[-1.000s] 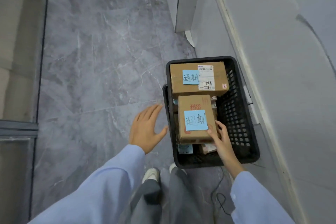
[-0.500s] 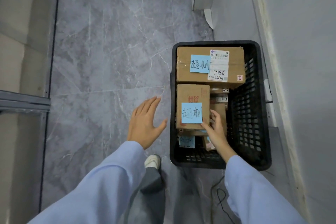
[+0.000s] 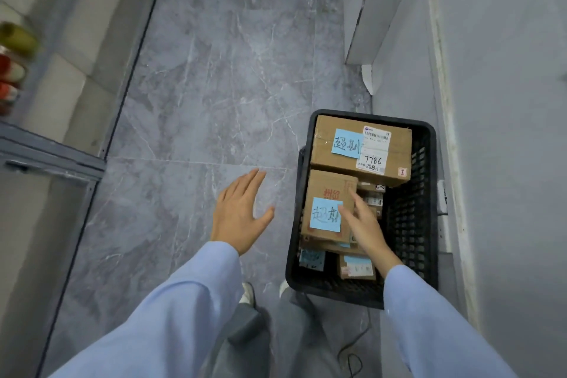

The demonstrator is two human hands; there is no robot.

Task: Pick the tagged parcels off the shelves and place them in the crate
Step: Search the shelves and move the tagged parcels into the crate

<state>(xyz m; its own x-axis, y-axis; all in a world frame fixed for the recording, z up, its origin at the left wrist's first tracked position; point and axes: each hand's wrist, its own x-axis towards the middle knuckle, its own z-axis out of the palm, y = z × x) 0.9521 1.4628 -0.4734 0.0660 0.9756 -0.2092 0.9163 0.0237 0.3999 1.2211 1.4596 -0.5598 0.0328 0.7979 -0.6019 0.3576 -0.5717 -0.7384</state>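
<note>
A black plastic crate [image 3: 411,224] stands on the floor by the right wall. At its far end lies a large cardboard parcel [image 3: 343,163] with a blue tag and a white label reading 7786. In front of it a smaller cardboard parcel [image 3: 325,190] with a blue handwritten tag lies on top of several smaller parcels. My right hand [image 3: 363,224] hovers with straight fingers over this parcel's right edge, holding nothing. My left hand [image 3: 237,213] is spread flat above the floor, left of the crate.
A grey metal shelf frame [image 3: 52,159] runs along the left, with blurred coloured items [image 3: 12,70] on it. A white wall [image 3: 506,132] and a white post [image 3: 362,9] bound the right. A black cable [image 3: 352,356] lies on the floor near my shoes.
My right hand has let go of the small tagged parcel and lifted off its right edge, fingers now straight. The parcel stays in the crate. My left hand has barely moved.
</note>
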